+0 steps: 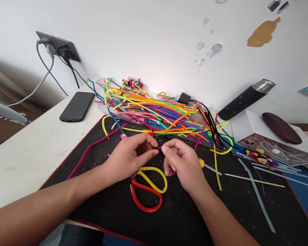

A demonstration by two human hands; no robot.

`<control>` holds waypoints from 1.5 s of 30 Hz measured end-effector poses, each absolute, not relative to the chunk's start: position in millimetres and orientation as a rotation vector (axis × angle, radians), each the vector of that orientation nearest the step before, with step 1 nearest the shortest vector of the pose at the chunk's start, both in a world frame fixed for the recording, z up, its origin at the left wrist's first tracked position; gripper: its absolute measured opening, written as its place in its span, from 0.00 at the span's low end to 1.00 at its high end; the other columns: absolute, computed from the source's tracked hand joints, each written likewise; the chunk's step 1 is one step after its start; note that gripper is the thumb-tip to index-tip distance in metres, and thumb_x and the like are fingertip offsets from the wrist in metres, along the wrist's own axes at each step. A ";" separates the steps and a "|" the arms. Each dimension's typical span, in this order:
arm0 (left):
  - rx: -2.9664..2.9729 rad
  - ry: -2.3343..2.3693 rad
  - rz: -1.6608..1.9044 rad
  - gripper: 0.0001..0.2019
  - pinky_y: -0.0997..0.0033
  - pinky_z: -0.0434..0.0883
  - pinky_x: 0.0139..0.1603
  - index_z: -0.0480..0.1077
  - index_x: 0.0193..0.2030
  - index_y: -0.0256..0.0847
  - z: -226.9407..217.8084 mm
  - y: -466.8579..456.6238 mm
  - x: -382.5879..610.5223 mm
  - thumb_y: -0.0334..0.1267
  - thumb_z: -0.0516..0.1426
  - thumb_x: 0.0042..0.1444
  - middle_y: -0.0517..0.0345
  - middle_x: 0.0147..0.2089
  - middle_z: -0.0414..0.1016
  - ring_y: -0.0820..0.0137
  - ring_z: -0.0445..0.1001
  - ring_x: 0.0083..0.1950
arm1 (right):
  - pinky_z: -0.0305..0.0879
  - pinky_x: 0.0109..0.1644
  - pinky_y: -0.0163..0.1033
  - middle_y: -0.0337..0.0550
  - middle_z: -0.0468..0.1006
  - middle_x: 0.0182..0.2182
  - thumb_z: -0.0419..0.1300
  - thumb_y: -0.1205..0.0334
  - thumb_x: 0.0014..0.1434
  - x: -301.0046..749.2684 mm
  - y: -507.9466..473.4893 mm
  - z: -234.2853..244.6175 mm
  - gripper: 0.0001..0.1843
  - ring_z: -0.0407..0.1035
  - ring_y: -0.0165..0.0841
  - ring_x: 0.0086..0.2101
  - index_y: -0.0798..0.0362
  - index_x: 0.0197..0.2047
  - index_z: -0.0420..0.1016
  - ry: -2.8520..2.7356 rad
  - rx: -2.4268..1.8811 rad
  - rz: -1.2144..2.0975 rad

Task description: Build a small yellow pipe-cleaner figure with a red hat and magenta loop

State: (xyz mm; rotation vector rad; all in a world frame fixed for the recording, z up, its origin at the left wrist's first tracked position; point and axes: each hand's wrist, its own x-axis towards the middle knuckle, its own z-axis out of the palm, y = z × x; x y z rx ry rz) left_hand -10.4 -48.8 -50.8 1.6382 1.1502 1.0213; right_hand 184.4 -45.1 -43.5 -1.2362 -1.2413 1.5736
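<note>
My left hand (132,155) and my right hand (181,160) meet over a black mat (97,191), fingers pinched together. Between the fingertips sits a small magenta piece of pipe cleaner (160,147), held from both sides; a bit of it shows below my right hand. Just beneath my hands lie scissors with one red and one yellow handle loop (147,189). A big heap of coloured pipe cleaners (154,109) lies behind my hands. A long magenta pipe cleaner (92,147) runs off to the left on the mat.
A black phone (77,106) lies at the left on the white table, under a wall socket with cables (58,46). A black flask (246,99) lies at the right beside a box (272,143) with a dark case on it. Clear sticks (259,198) lie on the mat's right.
</note>
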 end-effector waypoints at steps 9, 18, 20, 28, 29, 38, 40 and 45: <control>1.895 1.177 1.065 0.03 0.79 0.68 0.29 0.77 0.44 0.41 -55.8 -50.4 -13.0 0.36 0.62 0.67 0.64 0.32 0.77 0.75 0.71 0.28 | 0.56 0.19 0.28 0.25 0.64 0.12 0.69 0.48 0.62 184.0 -46.2 -43.7 0.16 0.65 0.26 0.13 0.52 0.35 0.74 -1.272 -1.237 1.592; 1.930 1.170 1.070 0.03 0.81 0.67 0.28 0.77 0.42 0.41 -55.4 -51.6 -12.5 0.34 0.61 0.67 0.64 0.31 0.77 0.76 0.70 0.28 | 0.57 0.19 0.28 0.27 0.68 0.12 0.68 0.50 0.62 182.4 -47.6 -43.5 0.14 0.64 0.26 0.13 0.51 0.35 0.73 -1.297 -1.232 1.586; 1.924 1.169 1.085 0.03 0.81 0.67 0.28 0.77 0.41 0.40 -55.3 -52.3 -12.2 0.34 0.61 0.67 0.64 0.31 0.77 0.76 0.70 0.28 | 0.58 0.19 0.29 0.28 0.69 0.13 0.68 0.50 0.63 182.5 -47.5 -43.3 0.14 0.64 0.26 0.14 0.51 0.35 0.73 -1.302 -1.235 1.589; 1.818 1.166 1.066 0.06 0.78 0.67 0.29 0.77 0.36 0.40 -52.2 -52.4 -11.6 0.35 0.61 0.66 0.61 0.32 0.79 0.74 0.71 0.29 | 0.57 0.19 0.28 0.28 0.69 0.13 0.67 0.50 0.62 183.1 -47.9 -42.6 0.13 0.65 0.26 0.14 0.51 0.35 0.73 -1.318 -1.234 1.598; 1.793 1.164 1.059 0.06 0.77 0.67 0.29 0.77 0.36 0.40 -51.6 -52.2 -11.7 0.36 0.61 0.66 0.60 0.32 0.79 0.74 0.71 0.29 | 0.57 0.19 0.28 0.27 0.69 0.13 0.67 0.51 0.62 183.0 -47.7 -42.5 0.13 0.65 0.26 0.14 0.51 0.35 0.73 -1.318 -1.232 1.600; 1.587 1.148 1.014 0.08 0.76 0.66 0.28 0.75 0.34 0.39 -48.1 -52.7 -9.3 0.40 0.63 0.63 0.61 0.29 0.75 0.74 0.68 0.28 | 0.57 0.19 0.28 0.25 0.65 0.13 0.67 0.50 0.62 182.2 -48.3 -40.1 0.14 0.65 0.26 0.14 0.51 0.35 0.73 -1.309 -1.223 1.618; 1.540 1.145 1.016 0.08 0.76 0.67 0.27 0.75 0.34 0.39 -47.2 -52.5 -8.3 0.40 0.64 0.63 0.62 0.29 0.75 0.74 0.69 0.28 | 0.58 0.19 0.28 0.25 0.65 0.13 0.67 0.49 0.63 181.9 -48.3 -39.6 0.15 0.66 0.27 0.14 0.51 0.36 0.73 -1.302 -1.220 1.625; 1.405 1.147 1.040 0.09 0.76 0.70 0.27 0.73 0.34 0.40 -44.3 -51.3 -7.0 0.41 0.65 0.61 0.62 0.30 0.75 0.74 0.71 0.27 | 0.61 0.20 0.30 0.29 0.70 0.15 0.66 0.43 0.66 182.8 -47.7 -40.2 0.18 0.67 0.28 0.16 0.51 0.40 0.75 -1.299 -1.216 1.629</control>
